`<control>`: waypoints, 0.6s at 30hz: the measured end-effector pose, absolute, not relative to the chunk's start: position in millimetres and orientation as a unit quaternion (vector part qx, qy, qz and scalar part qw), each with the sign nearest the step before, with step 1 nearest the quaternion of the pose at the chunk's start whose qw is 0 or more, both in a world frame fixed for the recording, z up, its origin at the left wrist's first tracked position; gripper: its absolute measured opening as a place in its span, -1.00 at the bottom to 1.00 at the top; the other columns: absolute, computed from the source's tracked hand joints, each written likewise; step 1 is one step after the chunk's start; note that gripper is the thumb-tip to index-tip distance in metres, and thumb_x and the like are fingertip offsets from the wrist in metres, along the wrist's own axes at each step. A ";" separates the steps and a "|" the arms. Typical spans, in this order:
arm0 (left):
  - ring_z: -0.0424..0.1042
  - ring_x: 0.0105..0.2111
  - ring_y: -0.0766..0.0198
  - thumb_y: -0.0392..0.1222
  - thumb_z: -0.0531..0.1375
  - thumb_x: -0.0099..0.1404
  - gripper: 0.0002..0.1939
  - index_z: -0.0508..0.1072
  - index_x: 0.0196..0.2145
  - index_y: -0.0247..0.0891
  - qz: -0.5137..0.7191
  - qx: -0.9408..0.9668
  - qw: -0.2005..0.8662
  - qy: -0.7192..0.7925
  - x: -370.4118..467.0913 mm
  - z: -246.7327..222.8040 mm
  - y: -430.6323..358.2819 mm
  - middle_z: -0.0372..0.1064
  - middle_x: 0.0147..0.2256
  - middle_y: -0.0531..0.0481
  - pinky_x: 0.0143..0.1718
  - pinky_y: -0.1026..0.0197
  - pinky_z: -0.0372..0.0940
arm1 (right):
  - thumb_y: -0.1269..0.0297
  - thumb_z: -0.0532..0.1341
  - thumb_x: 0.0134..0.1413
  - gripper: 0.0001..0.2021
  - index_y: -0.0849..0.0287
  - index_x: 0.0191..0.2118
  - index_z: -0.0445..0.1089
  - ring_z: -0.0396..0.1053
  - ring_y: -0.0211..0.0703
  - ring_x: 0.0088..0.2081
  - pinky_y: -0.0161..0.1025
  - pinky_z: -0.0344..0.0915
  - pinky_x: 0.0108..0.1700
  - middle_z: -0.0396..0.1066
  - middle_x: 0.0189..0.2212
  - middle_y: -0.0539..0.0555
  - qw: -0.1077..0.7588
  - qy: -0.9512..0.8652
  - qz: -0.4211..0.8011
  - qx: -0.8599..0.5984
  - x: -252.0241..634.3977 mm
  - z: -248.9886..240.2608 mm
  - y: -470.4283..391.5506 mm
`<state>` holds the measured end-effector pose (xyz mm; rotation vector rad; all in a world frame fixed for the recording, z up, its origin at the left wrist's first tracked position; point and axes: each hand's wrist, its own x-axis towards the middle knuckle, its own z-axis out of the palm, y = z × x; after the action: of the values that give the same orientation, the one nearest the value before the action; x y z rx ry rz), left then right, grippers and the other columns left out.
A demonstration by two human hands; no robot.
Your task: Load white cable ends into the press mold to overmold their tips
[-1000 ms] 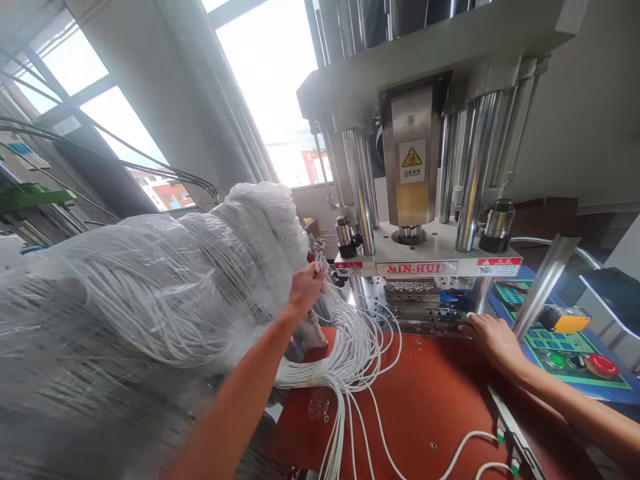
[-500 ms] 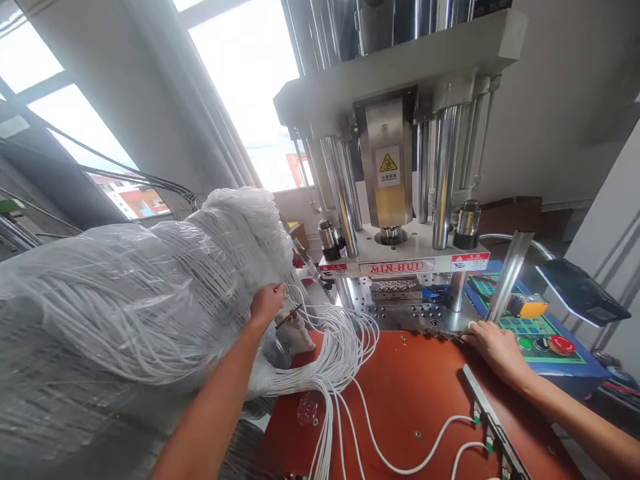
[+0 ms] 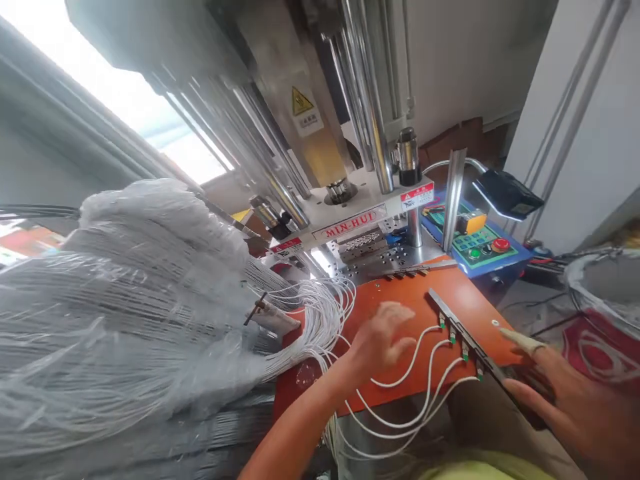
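Observation:
My left hand (image 3: 383, 337) hovers over the orange-red board (image 3: 365, 300), slightly blurred. Its fingers are stretched out, the thumb is apart, and nothing shows in it. To its right lies a narrow metal bar (image 3: 463, 337) holding several cable connectors with green parts. White cables (image 3: 420, 360) curve leftward from the connectors. My right hand (image 3: 565, 387) is at the board's right edge, thumb and index finger spread apart. Its thumb tip is close to the bar's near end; I cannot tell whether they touch. A second metal strip (image 3: 417, 271) lies at the board's far edge, by the press.
The MIN-HUI press (image 3: 350, 227) stands behind the board. A blue control box (image 3: 487, 240) with a red button is right of it, beside a black lamp (image 3: 507, 193). A large plastic-wrapped cable bundle (image 3: 165, 300) fills the left, near a clamped post (image 3: 273, 317).
My left hand has left the cable bundle and moved right over the board. My right hand has left the far metal strip and come nearer, beside the bar. The view has tilted and turned right.

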<state>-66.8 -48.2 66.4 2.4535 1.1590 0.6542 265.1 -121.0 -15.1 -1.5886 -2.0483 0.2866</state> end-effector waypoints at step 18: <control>0.38 -0.08 0.08 0.00 0.32 0.22 -0.59 0.48 -0.04 -0.26 0.082 0.953 0.135 0.257 -7.4 44.0 30.5 0.46 -0.08 -0.16 0.02 0.04 0.32 | 0.13 -0.14 0.43 -0.60 0.25 0.00 0.32 0.40 -0.14 -0.45 -0.19 0.21 -0.41 0.45 -0.22 0.17 0.191 -0.768 -0.138 -0.595 216.5 -5.2 -121.6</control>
<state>-7.4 30.5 44.0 2.7618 0.7440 0.2380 216.5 -121.6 -5.2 -1.6720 -2.1575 -0.3890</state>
